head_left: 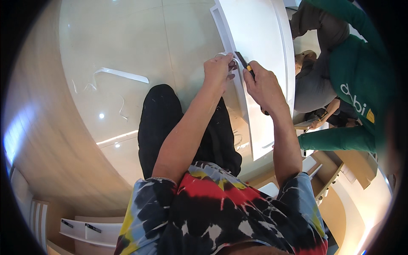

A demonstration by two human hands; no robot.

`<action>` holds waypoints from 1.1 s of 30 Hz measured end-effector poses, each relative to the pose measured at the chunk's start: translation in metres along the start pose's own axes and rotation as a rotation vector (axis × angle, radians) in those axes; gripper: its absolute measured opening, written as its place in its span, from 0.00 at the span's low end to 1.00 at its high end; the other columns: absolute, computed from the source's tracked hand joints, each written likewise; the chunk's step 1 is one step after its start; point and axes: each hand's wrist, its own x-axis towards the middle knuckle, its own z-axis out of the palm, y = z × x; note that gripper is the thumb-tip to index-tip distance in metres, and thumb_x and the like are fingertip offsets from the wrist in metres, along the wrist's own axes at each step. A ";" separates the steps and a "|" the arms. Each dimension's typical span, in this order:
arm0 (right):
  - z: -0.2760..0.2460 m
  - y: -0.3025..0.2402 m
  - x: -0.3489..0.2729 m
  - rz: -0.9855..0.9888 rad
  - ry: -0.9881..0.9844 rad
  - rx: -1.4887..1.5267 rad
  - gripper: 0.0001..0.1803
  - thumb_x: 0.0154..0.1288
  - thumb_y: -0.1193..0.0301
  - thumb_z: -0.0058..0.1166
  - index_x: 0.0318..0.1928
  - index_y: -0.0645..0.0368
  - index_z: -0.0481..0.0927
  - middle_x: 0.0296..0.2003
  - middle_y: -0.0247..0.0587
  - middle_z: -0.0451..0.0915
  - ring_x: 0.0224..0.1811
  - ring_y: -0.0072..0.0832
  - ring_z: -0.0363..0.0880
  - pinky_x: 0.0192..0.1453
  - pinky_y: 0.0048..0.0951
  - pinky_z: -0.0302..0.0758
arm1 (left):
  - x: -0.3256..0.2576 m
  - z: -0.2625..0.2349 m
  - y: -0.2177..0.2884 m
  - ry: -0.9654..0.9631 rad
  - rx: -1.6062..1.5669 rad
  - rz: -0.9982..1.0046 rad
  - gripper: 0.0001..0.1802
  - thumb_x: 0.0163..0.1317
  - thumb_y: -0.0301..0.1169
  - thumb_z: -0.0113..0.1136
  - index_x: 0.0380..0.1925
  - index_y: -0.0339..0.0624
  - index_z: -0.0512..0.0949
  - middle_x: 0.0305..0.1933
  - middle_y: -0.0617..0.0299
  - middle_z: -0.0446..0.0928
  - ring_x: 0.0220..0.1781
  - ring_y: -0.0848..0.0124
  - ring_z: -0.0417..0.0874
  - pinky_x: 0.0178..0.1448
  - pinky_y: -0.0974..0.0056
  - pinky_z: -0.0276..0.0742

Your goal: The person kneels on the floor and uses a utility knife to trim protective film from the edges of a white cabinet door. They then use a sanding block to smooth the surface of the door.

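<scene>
On the floor at left lies a white strip; at right, a person is beside the panel. The cutter is wrapped in the right hand, its blade pointing far, just right of the left hand, whose pinch I cannot tell.

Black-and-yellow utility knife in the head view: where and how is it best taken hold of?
Probably by its black-and-yellow handle, from the near right side, as the right hand does: the dark, narrow blade points forward and left, close to the left hand, so gripping behind it seems safest.
</scene>
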 end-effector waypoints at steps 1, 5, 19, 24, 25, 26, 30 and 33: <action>0.001 -0.002 0.002 0.011 -0.016 -0.035 0.14 0.71 0.65 0.49 0.42 0.66 0.75 0.27 0.61 0.81 0.34 0.58 0.82 0.41 0.53 0.77 | -0.002 0.000 0.001 -0.005 -0.023 -0.017 0.08 0.67 0.31 0.60 0.33 0.38 0.78 0.35 0.60 0.76 0.37 0.65 0.80 0.46 0.51 0.77; 0.007 -0.001 0.003 0.025 0.010 -0.142 0.14 0.73 0.64 0.47 0.39 0.66 0.74 0.28 0.62 0.81 0.35 0.58 0.82 0.42 0.53 0.75 | -0.001 0.001 0.002 -0.050 -0.080 -0.035 0.08 0.68 0.29 0.59 0.31 0.36 0.76 0.33 0.60 0.75 0.36 0.65 0.80 0.42 0.50 0.80; 0.009 -0.010 0.005 0.060 -0.110 -0.329 0.12 0.72 0.67 0.46 0.42 0.67 0.70 0.29 0.59 0.83 0.36 0.54 0.85 0.42 0.50 0.81 | 0.001 0.001 -0.013 -0.021 -0.109 -0.005 0.07 0.67 0.24 0.58 0.38 0.29 0.77 0.36 0.54 0.78 0.34 0.65 0.81 0.36 0.57 0.85; 0.011 -0.010 0.007 0.035 -0.096 -0.307 0.11 0.70 0.70 0.48 0.40 0.68 0.71 0.30 0.61 0.83 0.37 0.53 0.85 0.42 0.49 0.81 | 0.003 0.000 -0.022 -0.024 -0.168 -0.019 0.06 0.67 0.23 0.58 0.38 0.27 0.77 0.35 0.54 0.78 0.32 0.65 0.81 0.33 0.59 0.85; 0.012 -0.009 0.009 0.035 -0.097 -0.301 0.11 0.71 0.69 0.47 0.40 0.68 0.71 0.30 0.62 0.82 0.37 0.55 0.84 0.43 0.51 0.79 | 0.002 0.000 -0.022 -0.026 -0.181 -0.018 0.06 0.67 0.23 0.58 0.38 0.27 0.77 0.35 0.54 0.78 0.31 0.65 0.81 0.33 0.59 0.85; 0.013 -0.006 0.012 0.037 -0.097 -0.294 0.12 0.73 0.68 0.46 0.40 0.68 0.71 0.30 0.64 0.81 0.37 0.57 0.83 0.44 0.52 0.77 | 0.002 -0.001 -0.023 -0.029 -0.193 -0.016 0.06 0.66 0.22 0.58 0.38 0.27 0.77 0.35 0.54 0.78 0.31 0.65 0.81 0.33 0.59 0.85; 0.011 -0.003 0.015 0.033 -0.114 -0.284 0.14 0.74 0.66 0.44 0.40 0.68 0.72 0.31 0.66 0.81 0.39 0.60 0.82 0.46 0.54 0.76 | 0.004 0.001 -0.020 -0.043 -0.178 -0.022 0.06 0.66 0.22 0.58 0.38 0.26 0.77 0.35 0.52 0.78 0.33 0.63 0.82 0.32 0.58 0.85; 0.001 -0.016 0.010 0.111 -0.163 -0.290 0.14 0.75 0.66 0.44 0.40 0.68 0.72 0.32 0.67 0.81 0.39 0.60 0.82 0.46 0.54 0.75 | 0.006 0.002 -0.014 -0.028 -0.137 0.008 0.06 0.67 0.22 0.57 0.38 0.26 0.77 0.36 0.52 0.78 0.35 0.62 0.83 0.32 0.58 0.84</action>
